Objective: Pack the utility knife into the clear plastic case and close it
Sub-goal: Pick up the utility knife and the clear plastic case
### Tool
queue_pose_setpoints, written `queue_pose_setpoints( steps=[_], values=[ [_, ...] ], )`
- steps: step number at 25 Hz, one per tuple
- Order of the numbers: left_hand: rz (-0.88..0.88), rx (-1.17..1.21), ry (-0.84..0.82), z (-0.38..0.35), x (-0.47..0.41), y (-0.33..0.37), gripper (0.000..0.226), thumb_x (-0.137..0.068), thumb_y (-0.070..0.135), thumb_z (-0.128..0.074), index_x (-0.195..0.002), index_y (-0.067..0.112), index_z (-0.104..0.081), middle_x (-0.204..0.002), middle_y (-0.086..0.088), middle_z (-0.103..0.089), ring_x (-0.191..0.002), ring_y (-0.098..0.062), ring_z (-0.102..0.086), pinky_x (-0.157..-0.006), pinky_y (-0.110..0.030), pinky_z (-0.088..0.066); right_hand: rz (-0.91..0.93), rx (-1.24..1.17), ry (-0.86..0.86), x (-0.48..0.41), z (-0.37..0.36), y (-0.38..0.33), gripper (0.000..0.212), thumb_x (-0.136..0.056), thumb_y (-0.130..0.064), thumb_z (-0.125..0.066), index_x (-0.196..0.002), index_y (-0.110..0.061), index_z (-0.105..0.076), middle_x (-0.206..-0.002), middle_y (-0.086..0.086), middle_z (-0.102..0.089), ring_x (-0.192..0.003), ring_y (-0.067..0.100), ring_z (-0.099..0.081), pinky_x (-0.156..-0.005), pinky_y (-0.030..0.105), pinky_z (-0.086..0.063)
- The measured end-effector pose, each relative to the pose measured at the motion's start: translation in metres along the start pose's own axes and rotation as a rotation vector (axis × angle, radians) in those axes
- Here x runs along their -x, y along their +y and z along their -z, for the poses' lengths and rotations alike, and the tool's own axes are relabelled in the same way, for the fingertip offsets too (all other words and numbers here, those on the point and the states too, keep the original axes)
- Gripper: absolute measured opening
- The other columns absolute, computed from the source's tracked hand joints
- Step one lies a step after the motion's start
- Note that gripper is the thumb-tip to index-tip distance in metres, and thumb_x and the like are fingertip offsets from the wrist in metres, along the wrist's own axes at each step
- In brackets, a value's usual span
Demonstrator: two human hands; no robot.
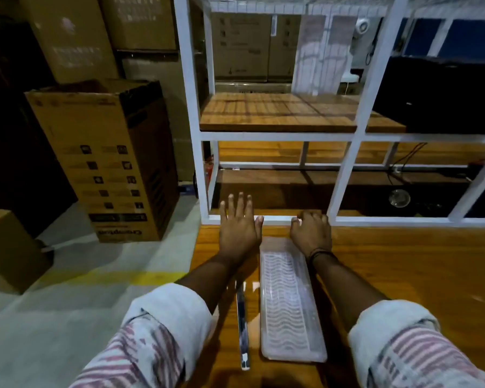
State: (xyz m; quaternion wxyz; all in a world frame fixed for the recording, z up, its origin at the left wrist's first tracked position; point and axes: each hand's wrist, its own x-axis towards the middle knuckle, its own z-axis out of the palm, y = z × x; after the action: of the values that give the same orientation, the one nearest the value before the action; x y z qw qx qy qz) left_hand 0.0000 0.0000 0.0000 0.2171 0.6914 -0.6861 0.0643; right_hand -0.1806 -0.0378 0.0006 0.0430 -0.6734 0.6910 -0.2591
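From the head camera, our left hand [237,228] lies flat with fingers spread, holding nothing. Our right hand [311,231] curls at the far end of the clear case [289,301]; whether it grips we cannot tell. The knife [242,329] lies on the table [403,275] just left of the case.

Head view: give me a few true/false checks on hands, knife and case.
1. The utility knife lies on the table, left of the clear case. True.
2. The left hand grips the knife. False: it is flat and open, fingers spread, beyond the knife's far end.
3. The right hand is at the far end of the case. True.
4. The knife is inside the case. False: it lies outside, alongside it.
5. The case stands on the shelf. False: it lies flat on the table, in front of the white frame.
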Motion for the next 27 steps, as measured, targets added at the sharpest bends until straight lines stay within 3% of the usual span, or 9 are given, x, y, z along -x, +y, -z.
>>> queue_pose_setpoints(
  steps=[2,5,8,10,13,16,21,27],
  values=[
    [0.069,0.021,-0.085,-0.010,0.007,0.006,0.064,-0.106,0.048,-0.024,-0.159,0.013,-0.032,-0.166,-0.013,-0.036,-0.159,-0.037,-0.021,-0.130,-0.056,-0.013,-0.149,-0.058,-0.065,0.008,-0.006,0.006,0.037,-0.091,-0.033,-0.047,-0.112,-0.010,-0.067,-0.123,0.019,-0.063,-0.119,0.042,-0.051,-0.103,0.045,-0.042],
    [0.146,0.087,-0.134,-0.031,0.016,0.012,0.053,-0.108,0.042,-0.031,-0.148,0.014,-0.051,-0.152,-0.015,-0.055,-0.148,-0.037,-0.041,-0.127,-0.054,-0.024,-0.189,-0.034,-0.112,0.019,-0.019,0.016,0.038,-0.093,-0.033,-0.044,-0.112,-0.007,-0.065,-0.125,0.021,-0.061,-0.120,0.042,-0.051,-0.102,0.046,-0.042],
    [0.178,0.207,-0.132,-0.038,0.014,0.018,0.040,-0.105,0.039,-0.041,-0.121,0.014,-0.069,-0.123,-0.014,-0.072,-0.113,-0.034,-0.067,-0.099,-0.042,-0.052,-0.195,-0.052,-0.118,0.018,-0.025,0.019,0.040,-0.094,-0.035,-0.043,-0.112,-0.006,-0.064,-0.124,0.022,-0.062,-0.120,0.042,-0.052,-0.102,0.047,-0.043],
    [0.208,0.253,-0.169,-0.042,0.014,0.022,0.037,-0.104,0.040,-0.047,-0.110,0.012,-0.071,-0.111,-0.014,-0.075,-0.101,-0.036,-0.071,-0.083,-0.039,-0.055,-0.212,-0.068,-0.107,0.017,-0.030,0.020,0.043,-0.095,-0.037,-0.042,-0.113,-0.006,-0.064,-0.124,0.021,-0.063,-0.119,0.042,-0.054,-0.102,0.048,-0.044],
    [0.288,0.335,-0.165,-0.047,0.016,0.025,0.037,-0.105,0.041,-0.045,-0.109,0.013,-0.069,-0.110,-0.013,-0.074,-0.100,-0.036,-0.070,-0.073,-0.036,-0.048,-0.190,-0.070,-0.106,0.014,-0.035,0.022,0.045,-0.096,-0.038,-0.041,-0.114,-0.003,-0.063,-0.122,0.022,-0.063,-0.117,0.043,-0.055,-0.100,0.048,-0.046],
    [0.309,0.367,-0.163,-0.053,0.017,0.025,0.035,-0.106,0.040,-0.045,-0.111,0.014,-0.068,-0.112,-0.011,-0.073,-0.101,-0.032,-0.069,-0.073,-0.033,-0.044,-0.171,-0.075,-0.111,0.011,-0.038,0.023,0.045,-0.097,-0.037,-0.040,-0.114,-0.001,-0.062,-0.119,0.023,-0.063,-0.114,0.043,-0.057,-0.098,0.048,-0.049],
    [0.286,0.400,-0.141,-0.056,0.016,0.024,0.034,-0.106,0.038,-0.046,-0.110,0.012,-0.069,-0.112,-0.011,-0.072,-0.102,-0.030,-0.068,-0.082,-0.040,-0.056,-0.127,-0.065,-0.095,0.010,-0.042,0.025,0.044,-0.098,-0.034,-0.040,-0.112,0.002,-0.061,-0.116,0.024,-0.063,-0.109,0.042,-0.058,-0.094,0.048,-0.051],
    [0.242,0.387,-0.125,-0.060,0.016,0.021,0.034,-0.106,0.036,-0.046,-0.112,0.010,-0.068,-0.112,-0.012,-0.071,-0.103,-0.030,-0.067,-0.084,-0.044,-0.058,-0.063,0.055,-0.021,0.013,-0.043,0.023,0.043,-0.097,-0.033,-0.040,-0.111,0.002,-0.062,-0.113,0.023,-0.064,-0.106,0.040,-0.059,-0.090,0.046,-0.049]
  ],
)
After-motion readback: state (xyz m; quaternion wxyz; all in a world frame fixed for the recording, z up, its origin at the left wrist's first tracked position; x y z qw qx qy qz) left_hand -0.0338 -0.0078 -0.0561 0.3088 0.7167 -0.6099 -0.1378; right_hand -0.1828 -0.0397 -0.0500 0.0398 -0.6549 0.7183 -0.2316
